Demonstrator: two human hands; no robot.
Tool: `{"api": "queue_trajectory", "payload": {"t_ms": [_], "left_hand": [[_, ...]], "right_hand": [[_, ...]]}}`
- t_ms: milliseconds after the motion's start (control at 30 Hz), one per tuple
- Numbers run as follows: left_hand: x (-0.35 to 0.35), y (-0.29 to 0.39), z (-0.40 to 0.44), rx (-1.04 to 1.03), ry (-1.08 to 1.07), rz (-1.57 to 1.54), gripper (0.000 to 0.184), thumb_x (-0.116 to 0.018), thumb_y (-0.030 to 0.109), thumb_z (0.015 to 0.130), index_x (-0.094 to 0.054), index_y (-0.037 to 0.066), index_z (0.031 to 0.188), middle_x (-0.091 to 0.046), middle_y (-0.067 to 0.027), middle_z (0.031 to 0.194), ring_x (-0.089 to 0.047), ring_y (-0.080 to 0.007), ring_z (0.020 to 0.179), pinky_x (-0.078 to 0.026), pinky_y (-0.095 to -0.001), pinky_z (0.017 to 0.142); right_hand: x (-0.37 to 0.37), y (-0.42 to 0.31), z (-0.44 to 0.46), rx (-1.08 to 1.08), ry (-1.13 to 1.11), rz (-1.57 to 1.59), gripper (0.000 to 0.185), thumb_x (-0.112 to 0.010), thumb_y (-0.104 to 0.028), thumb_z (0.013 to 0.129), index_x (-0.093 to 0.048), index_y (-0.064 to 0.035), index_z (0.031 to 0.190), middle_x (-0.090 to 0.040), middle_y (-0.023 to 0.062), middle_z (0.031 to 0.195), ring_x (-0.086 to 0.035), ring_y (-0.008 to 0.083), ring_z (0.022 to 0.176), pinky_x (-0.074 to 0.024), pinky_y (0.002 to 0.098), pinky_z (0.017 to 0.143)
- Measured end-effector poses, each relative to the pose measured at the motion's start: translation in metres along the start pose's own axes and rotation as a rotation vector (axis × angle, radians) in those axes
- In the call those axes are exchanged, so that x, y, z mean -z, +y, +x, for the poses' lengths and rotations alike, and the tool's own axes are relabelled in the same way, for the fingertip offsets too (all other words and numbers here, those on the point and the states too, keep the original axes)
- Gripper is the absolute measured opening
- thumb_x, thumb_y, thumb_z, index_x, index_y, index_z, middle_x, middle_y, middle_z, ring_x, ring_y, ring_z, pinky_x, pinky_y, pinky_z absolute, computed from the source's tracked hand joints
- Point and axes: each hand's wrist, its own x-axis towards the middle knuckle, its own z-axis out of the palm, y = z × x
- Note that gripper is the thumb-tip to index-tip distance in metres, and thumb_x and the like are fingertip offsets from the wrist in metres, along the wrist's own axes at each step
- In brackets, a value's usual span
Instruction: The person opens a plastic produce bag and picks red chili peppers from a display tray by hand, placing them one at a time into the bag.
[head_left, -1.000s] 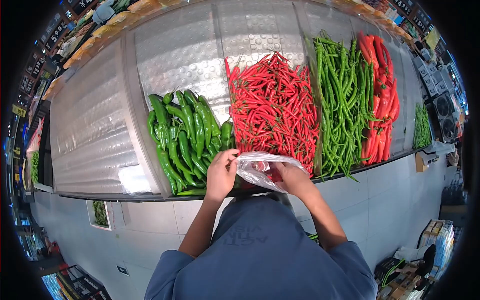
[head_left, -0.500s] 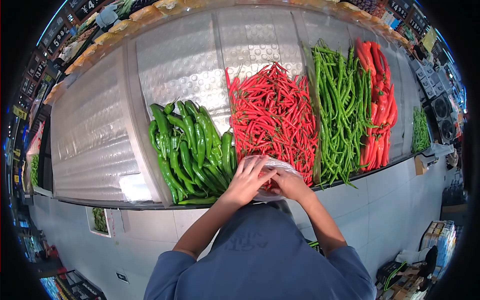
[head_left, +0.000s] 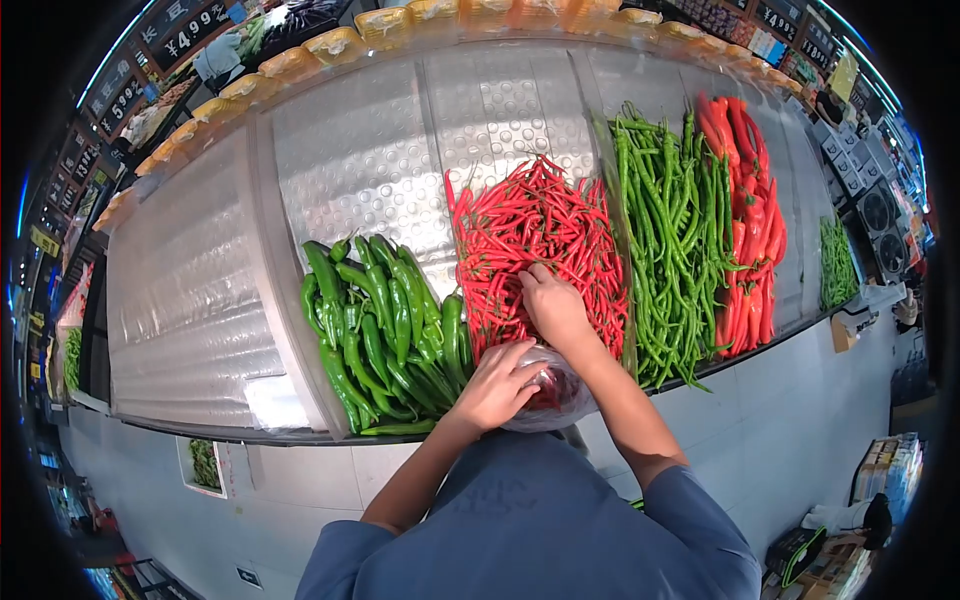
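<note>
From the head camera, a shopper in a blue short-sleeved top leans in at a produce worktop [head_left: 185, 330], both bare hands at a heap of small red chillies [head_left: 540, 215]. The left hand [head_left: 495, 385], at 9 o'clock of a clear plastic bag [head_left: 568, 405], is clamped on its rim, fingers slightly spread; red shapes show through the film. The bag sits at the heap's 6 o'clock edge. The right hand [head_left: 555, 303] is at 12 o'clock of the bag, fingertips drawn in and touching the chillies; whether they grip any cannot be told.

Dark green peppers [head_left: 385, 330] lie at 8 o'clock of the heap. Long green chillies [head_left: 665, 230] stretch beside it at 3 o'clock, with larger red peppers [head_left: 750, 230] just beyond. Yellow packs [head_left: 335, 47] line the far edge at 12 o'clock. Price signs [head_left: 195, 30] hang between 10 and 11 o'clock of the view.
</note>
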Motion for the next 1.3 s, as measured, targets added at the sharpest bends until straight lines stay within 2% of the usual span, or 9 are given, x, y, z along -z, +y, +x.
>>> {"api": "queue_trajectory", "payload": {"t_ms": [200, 333, 467, 533, 600, 733, 900, 1200, 1300], "left_hand": [[0.022, -0.002, -0.005, 0.154, 0.176, -0.168, 0.026, -0.069, 0.012, 0.094, -0.071, 0.003, 0.119, -0.062, -0.0176, 0.132, -0.061, -0.0359, 0.122, -0.048, -0.0429, 0.105], [0.044, -0.008, 0.014, 0.235, 0.392, -0.148, 0.021, -0.067, 0.006, 0.094, -0.071, 0.002, 0.114, -0.068, -0.0171, 0.118, -0.066, -0.0348, 0.109, -0.052, -0.0408, 0.096], [0.043, -0.039, 0.057, 0.212, 0.414, 0.001, 0.026, -0.068, 0.012, 0.094, -0.071, 0.004, 0.119, -0.068, -0.0152, 0.115, -0.063, -0.0365, 0.106, -0.051, -0.0433, 0.093], [0.036, -0.048, 0.085, 0.187, 0.393, 0.099, 0.030, -0.069, 0.015, 0.093, -0.071, 0.007, 0.122, -0.068, -0.0138, 0.116, -0.062, -0.0344, 0.109, -0.048, -0.0440, 0.095], [0.021, -0.061, 0.104, 0.211, 0.352, 0.287, 0.034, -0.071, 0.018, 0.092, -0.071, 0.011, 0.125, -0.067, -0.0125, 0.118, -0.060, -0.0316, 0.112, -0.045, -0.0444, 0.097], [0.009, -0.071, 0.125, 0.223, 0.297, 0.451, 0.038, -0.074, 0.022, 0.089, -0.071, 0.015, 0.126, -0.066, -0.0090, 0.115, -0.057, -0.0269, 0.112, -0.042, -0.0426, 0.096], [0.009, -0.074, 0.131, 0.189, 0.337, 0.493, 0.023, -0.077, 0.018, 0.083, -0.073, 0.011, 0.105, -0.068, -0.0048, 0.103, -0.060, -0.0273, 0.101, -0.044, -0.0419, 0.089], [0.030, -0.070, 0.116, 0.069, 0.458, 0.389, 0.022, -0.074, 0.013, 0.086, -0.076, 0.009, 0.109, -0.072, -0.0083, 0.094, -0.064, -0.0289, 0.088, -0.047, -0.0402, 0.081], [0.043, -0.055, 0.106, 0.203, 0.488, 0.298, 0.017, -0.070, 0.016, 0.094, -0.076, 0.006, 0.107, -0.074, -0.0100, 0.093, -0.068, -0.0281, 0.085, -0.052, -0.0396, 0.081]], "right_hand": [[-0.016, -0.007, -0.008, -0.088, -0.176, -0.239, 0.039, -0.064, -0.004, 0.083, -0.061, -0.0006, 0.122, -0.061, 0.0150, 0.103, -0.071, 0.0296, 0.091, -0.0582, 0.0404, 0.079], [-0.003, 0.002, -0.026, -0.130, 0.027, 0.049, 0.017, -0.067, -0.012, 0.091, -0.067, -0.0009, 0.105, -0.062, 0.0167, 0.097, -0.069, 0.0355, 0.089, -0.0568, 0.0445, 0.078], [0.014, 0.010, -0.041, -0.346, 0.278, 0.416, 0.024, -0.065, -0.018, 0.100, -0.070, 0.0003, 0.114, -0.072, 0.0196, 0.096, -0.071, 0.0373, 0.090, -0.0560, 0.0408, 0.079], [0.021, 0.011, -0.049, -0.588, 0.276, 0.898, 0.028, -0.059, -0.021, 0.107, -0.067, 0.0018, 0.121, -0.076, 0.0077, 0.089, -0.067, 0.0120, 0.071, -0.0508, 0.0269, 0.064], [0.035, 0.008, -0.058, -0.677, 0.319, 1.215, 0.027, -0.058, -0.020, 0.107, -0.065, 0.0024, 0.122, -0.074, 0.0024, 0.084, -0.055, 0.0024, 0.064, -0.0428, 0.0214, 0.057], [0.028, 0.012, -0.095, -0.712, 0.270, 1.239, 0.024, -0.058, -0.017, 0.107, -0.065, 0.0008, 0.121, -0.073, 0.0032, 0.086, -0.053, 0.0024, 0.063, -0.0408, 0.0192, 0.056], [0.019, 0.003, -0.128, -0.784, 0.217, 1.259, 0.021, -0.061, -0.017, 0.106, -0.065, 0.0003, 0.117, -0.071, 0.0017, 0.080, -0.054, 0.0022, 0.063, -0.0413, 0.0190, 0.056], [0.029, -0.001, -0.134, -0.824, 0.226, 1.276, 0.020, -0.059, -0.015, 0.106, -0.065, 0.0013, 0.116, -0.070, 0.0019, 0.079, -0.056, 0.0030, 0.065, -0.0427, 0.0184, 0.058], [0.026, 0.000, -0.134, -0.740, 0.273, 1.284, 0.021, -0.057, -0.014, 0.107, -0.063, 0.0015, 0.119, -0.069, 0.0027, 0.081, -0.057, 0.0045, 0.068, -0.0431, 0.0183, 0.061]]}}
